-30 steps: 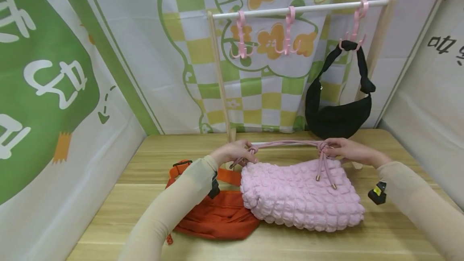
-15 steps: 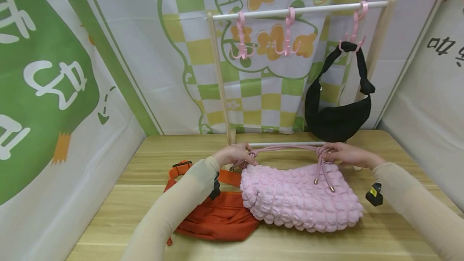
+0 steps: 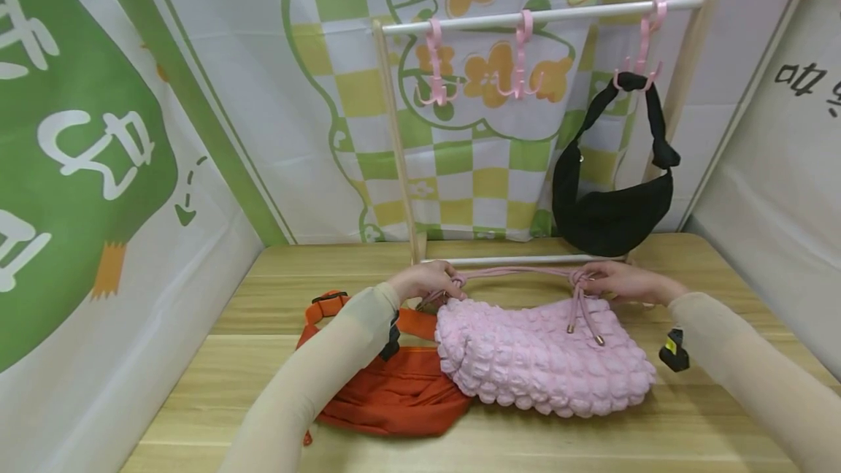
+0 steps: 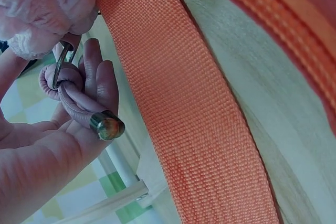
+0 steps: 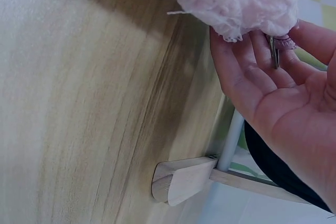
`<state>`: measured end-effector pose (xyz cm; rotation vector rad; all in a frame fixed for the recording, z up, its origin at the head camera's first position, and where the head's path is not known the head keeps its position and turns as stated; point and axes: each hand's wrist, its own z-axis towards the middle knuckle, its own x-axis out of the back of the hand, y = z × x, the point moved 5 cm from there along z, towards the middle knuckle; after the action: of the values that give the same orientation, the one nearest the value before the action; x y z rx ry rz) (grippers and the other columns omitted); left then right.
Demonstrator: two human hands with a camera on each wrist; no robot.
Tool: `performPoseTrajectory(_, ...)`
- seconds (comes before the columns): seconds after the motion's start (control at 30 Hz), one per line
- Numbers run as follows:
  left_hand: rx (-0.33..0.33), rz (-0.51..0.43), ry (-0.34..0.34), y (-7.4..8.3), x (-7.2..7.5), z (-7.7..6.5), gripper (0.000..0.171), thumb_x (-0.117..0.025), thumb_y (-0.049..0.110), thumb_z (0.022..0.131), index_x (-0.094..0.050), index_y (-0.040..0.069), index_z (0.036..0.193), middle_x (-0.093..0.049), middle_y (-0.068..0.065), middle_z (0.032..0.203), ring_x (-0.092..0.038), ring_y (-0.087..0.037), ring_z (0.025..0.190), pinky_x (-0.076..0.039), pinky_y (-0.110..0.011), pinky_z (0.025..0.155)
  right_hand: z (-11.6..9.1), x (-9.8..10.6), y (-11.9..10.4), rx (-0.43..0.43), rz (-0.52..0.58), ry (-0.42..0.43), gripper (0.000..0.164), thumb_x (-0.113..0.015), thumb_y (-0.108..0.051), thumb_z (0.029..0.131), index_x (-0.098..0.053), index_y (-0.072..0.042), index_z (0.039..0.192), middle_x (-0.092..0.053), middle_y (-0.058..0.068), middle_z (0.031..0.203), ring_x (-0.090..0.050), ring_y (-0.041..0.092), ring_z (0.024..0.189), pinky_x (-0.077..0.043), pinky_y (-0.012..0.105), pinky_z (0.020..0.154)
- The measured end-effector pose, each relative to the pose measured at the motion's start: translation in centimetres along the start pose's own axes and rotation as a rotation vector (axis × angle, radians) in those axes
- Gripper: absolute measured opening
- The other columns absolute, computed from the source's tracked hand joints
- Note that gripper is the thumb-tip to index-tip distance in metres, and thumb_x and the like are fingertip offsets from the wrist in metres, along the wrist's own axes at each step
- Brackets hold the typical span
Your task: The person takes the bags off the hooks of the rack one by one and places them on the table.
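Note:
A pink puffy handbag point(image 3: 539, 356) lies on the wooden table, its thin knotted strap point(image 3: 519, 271) stretched across the top. My left hand point(image 3: 427, 282) holds the strap at its left knot. In the left wrist view, the fingers lie behind the knot point(image 4: 63, 80) and its metal-tipped cord end. My right hand point(image 3: 624, 282) grips the strap at the other knot, where two cord ends dangle. In the right wrist view, a metal ring point(image 5: 274, 53) shows beside the fingers, and the bag's fabric hides the fingertips.
An orange-red waist bag point(image 3: 394, 393) lies left of the pink bag, partly under my left forearm. Behind stands a rack with a white rail point(image 3: 486, 22) and pink hooks point(image 3: 436, 64). A black shoulder bag point(image 3: 614, 217) hangs from the right hook.
My right hand has moved slightly left and down with its end of the strap. The strap has sunk a little and the bag has sagged. My left hand has hardly moved.

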<state>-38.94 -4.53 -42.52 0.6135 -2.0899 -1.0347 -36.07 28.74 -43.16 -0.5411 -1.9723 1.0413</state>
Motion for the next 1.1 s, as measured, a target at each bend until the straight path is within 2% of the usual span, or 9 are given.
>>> performPoseTrajectory(0.1,0.029,-0.004,0.016,-0.2,0.0,0.1,0.037,-0.073,0.007,0.079,-0.048,0.000,0.105,-0.053,-0.005,0.088,-0.051,-0.013,0.065,-0.050,-0.028,0.060,0.1,0.0,0.3,-0.012,0.000,0.007,0.044,-0.052,-0.024,0.098,-0.045,0.005,0.130,-0.053,0.013,0.115,-0.053,0.013,0.091,-0.052,0.029,0.069)
performPoseTrajectory(0.2,0.033,0.003,0.026,-0.3,0.0,0.2,0.038,-0.074,0.008,0.079,-0.048,0.000,0.106,-0.053,-0.006,0.090,-0.051,-0.013,0.068,-0.049,-0.027,0.060,0.1,-0.1,0.2,-0.007,-0.004,-0.002,0.043,-0.052,-0.022,0.098,-0.045,0.007,0.129,-0.055,0.012,0.110,-0.053,0.010,0.083,-0.050,0.027,0.063)
performPoseTrajectory(0.43,0.046,0.103,0.053,-0.5,0.1,0.2,0.039,-0.076,0.016,0.077,-0.053,0.003,0.106,-0.054,-0.005,0.097,-0.051,-0.015,0.080,-0.045,-0.031,0.065,-0.1,-0.4,0.3,-0.011,-0.020,-0.035,0.045,-0.051,-0.022,0.098,-0.043,0.008,0.131,-0.053,0.014,0.115,-0.051,0.013,0.096,-0.050,0.028,0.077)
performPoseTrajectory(0.67,0.065,0.144,0.054,-0.9,0.1,0.3,0.040,-0.076,0.021,0.078,-0.056,0.004,0.108,-0.055,-0.006,0.104,-0.050,-0.017,0.090,-0.047,-0.042,0.081,-0.2,-0.5,0.6,-0.035,0.020,-0.044,0.048,-0.052,-0.020,0.098,-0.041,0.011,0.133,-0.053,0.014,0.117,-0.050,0.013,0.097,-0.050,0.027,0.077)
performPoseTrajectory(0.77,0.067,0.138,0.053,-1.1,0.1,0.3,0.042,-0.076,0.021,0.078,-0.056,0.003,0.110,-0.055,-0.006,0.104,-0.050,-0.016,0.089,-0.048,-0.037,0.075,-0.2,-0.6,0.6,-0.047,0.039,-0.058,0.046,-0.051,-0.020,0.098,-0.043,0.011,0.131,-0.053,0.010,0.109,-0.050,0.012,0.091,-0.049,0.027,0.074)
performPoseTrajectory(0.93,0.072,0.107,0.038,-1.3,0.0,0.2,0.045,-0.075,0.019,0.079,-0.054,0.001,0.115,-0.052,-0.006,0.105,-0.047,-0.015,0.084,-0.045,-0.030,0.063,-0.1,-0.7,0.5,-0.050,0.026,-0.076,0.037,-0.050,-0.018,0.098,-0.050,0.010,0.122,-0.050,0.003,0.086,-0.047,0.007,0.071,-0.046,0.022,0.063)
performPoseTrajectory(1.1,0.073,0.111,0.041,-1.4,0.1,0.3,0.047,-0.074,0.020,0.079,-0.054,0.001,0.117,-0.053,-0.006,0.103,-0.045,-0.014,0.078,-0.043,-0.028,0.058,-0.2,-0.7,0.0,-0.031,-0.047,-0.056,0.037,-0.049,-0.018,0.099,-0.051,0.011,0.123,-0.053,0.004,0.087,-0.048,0.007,0.070,-0.045,0.021,0.060)
